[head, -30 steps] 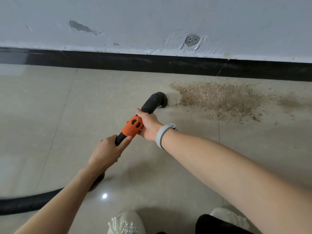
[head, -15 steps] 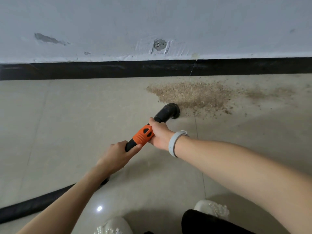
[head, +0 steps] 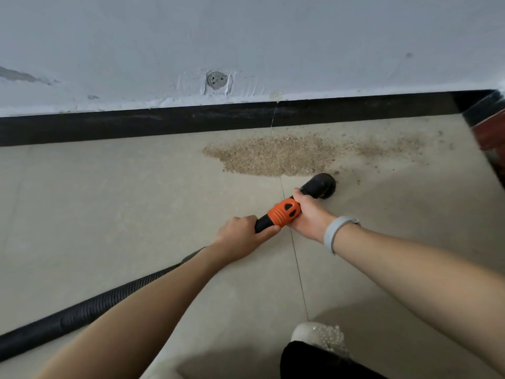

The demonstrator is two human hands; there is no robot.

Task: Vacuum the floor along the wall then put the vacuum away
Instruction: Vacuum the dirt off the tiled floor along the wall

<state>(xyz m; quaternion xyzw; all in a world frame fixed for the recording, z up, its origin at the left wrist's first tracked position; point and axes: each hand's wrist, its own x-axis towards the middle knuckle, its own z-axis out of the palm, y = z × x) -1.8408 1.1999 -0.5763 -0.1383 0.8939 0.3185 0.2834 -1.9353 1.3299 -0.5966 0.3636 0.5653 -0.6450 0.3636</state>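
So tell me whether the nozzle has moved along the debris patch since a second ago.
Yes. The nozzle went from the debris patch's left edge to its near right edge.

Looks like an unfinished or just-renovated room indoors, prob. a home. Past the hands: white-painted wall (head: 246, 36) w/ rough filler smears, grey bare patches and a plugged round hole (head: 216, 80) just above a black skirting board (head: 136, 124). Under the hands: large glossy beige floor tiles (head: 109, 201) w/ thin grout lines. Between hands and skirting, a spread of sandy grit/debris (head: 273, 155) on the tile, thinning out to the right. Far right of the hands, a corner where the skirting turns, w/ something reddish-brown (head: 489, 135) beside it; can't tell what. No furniture in sight near the hands; only wall, skirting, tile.
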